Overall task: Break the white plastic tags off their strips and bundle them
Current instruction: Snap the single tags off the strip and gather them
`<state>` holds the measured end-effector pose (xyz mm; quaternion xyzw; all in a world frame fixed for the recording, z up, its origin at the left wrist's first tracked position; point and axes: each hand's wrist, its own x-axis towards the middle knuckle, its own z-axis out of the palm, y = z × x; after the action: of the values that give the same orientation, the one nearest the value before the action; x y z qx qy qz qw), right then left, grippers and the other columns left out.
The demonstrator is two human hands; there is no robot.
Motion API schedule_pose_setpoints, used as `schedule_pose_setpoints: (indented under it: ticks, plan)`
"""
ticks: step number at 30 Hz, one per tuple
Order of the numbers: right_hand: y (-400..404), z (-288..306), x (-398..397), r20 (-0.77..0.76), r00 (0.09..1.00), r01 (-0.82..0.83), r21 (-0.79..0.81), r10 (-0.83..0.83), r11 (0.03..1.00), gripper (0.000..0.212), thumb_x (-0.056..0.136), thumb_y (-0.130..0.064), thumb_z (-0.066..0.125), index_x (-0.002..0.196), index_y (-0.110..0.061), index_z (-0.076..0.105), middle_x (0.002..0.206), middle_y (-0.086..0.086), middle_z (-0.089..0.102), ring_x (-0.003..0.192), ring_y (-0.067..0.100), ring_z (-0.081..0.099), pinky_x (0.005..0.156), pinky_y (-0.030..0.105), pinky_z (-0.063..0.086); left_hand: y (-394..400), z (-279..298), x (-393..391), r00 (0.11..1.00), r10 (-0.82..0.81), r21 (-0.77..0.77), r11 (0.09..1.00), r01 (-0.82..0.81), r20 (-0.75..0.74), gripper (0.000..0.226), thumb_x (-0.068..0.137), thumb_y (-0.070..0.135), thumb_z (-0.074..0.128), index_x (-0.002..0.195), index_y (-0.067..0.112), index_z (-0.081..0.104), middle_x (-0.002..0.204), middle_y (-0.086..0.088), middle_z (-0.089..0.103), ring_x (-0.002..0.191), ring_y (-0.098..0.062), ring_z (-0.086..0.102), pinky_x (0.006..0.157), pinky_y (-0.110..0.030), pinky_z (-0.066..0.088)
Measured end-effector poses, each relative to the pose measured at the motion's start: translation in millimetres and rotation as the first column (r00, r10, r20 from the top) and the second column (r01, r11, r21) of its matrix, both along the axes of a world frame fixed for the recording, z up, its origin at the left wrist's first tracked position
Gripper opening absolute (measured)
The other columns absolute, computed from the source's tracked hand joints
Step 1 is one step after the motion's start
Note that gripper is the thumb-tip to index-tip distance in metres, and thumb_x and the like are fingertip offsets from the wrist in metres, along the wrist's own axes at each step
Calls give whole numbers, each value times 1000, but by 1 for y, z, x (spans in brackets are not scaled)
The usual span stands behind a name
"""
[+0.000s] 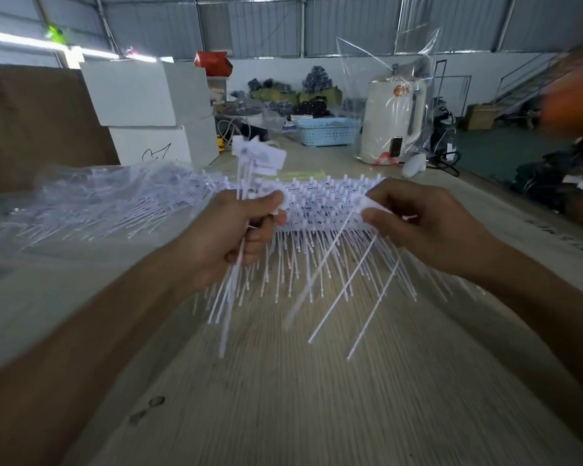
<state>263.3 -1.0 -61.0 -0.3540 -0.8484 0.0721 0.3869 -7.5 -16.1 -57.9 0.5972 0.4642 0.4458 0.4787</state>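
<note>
- While both hands worked above the desk [317,398], the left hand [229,237] was curled tight round a bundle of tags [249,169].
- Right hand [428,220] fingers [372,215] pinched one tag on the strips [320,203] between the hands.

Orange object [576,95] at right edge blurred, cut off, unidentifiable. Tag stems [337,280] motion-blurred below hands. Left hand [229,237] palm hides bundle middle. Clear-bagged pile [91,200] at surface's left edge indistinct.
</note>
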Motion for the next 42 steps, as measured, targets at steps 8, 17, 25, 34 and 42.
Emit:
schedule_pose_setpoints:
  ticks: [8,17,25,34,42]
  plan:
    - [-4,-21,-31,-151,972,-217,-280,181,935,15,97,-25,63,104,-16,54,58,14,51,51,30,45,50,31,37,-12,-15,37,996,-64,115,991,71,-69,51,99,50,50,55,24,54,47,6,42,39,-8,34,40,-17,30]
    - [-13,-20,-37,-207,958,-261,-346,198,901,20,98,-14,60,110,-9,45,72,25,56,55,25,41,54,36,34,-22,-10,42,983,-71,237,965,110,-169,22,90,47,63,69,45,69,50,13,44,42,-2,40,42,-16,32]
    - [-12,-11,-27,-184,964,-253,-434,190,865,18,98,-19,61,95,-1,64,63,12,60,58,15,56,59,32,47,-16,-11,36,996,64,114,992,-57,-56,45,96,32,63,52,24,59,44,8,34,35,-8,26,39,-17,23]
    - [-16,-18,-39,-68,992,-114,-148,105,982,16,96,-15,64,80,-13,62,64,3,54,58,20,50,57,37,40,-18,-9,38,993,109,43,993,-108,-36,42,92,25,64,52,18,54,41,3,33,33,-11,23,36,-17,23]
    - [-15,-15,-32,138,980,-145,0,144,989,13,99,-18,61,90,-11,66,70,0,62,57,13,55,54,25,39,-15,-1,23,985,-70,-77,995,58,-157,37,91,28,65,57,19,56,45,1,29,37,-12,18,38,-14,20]
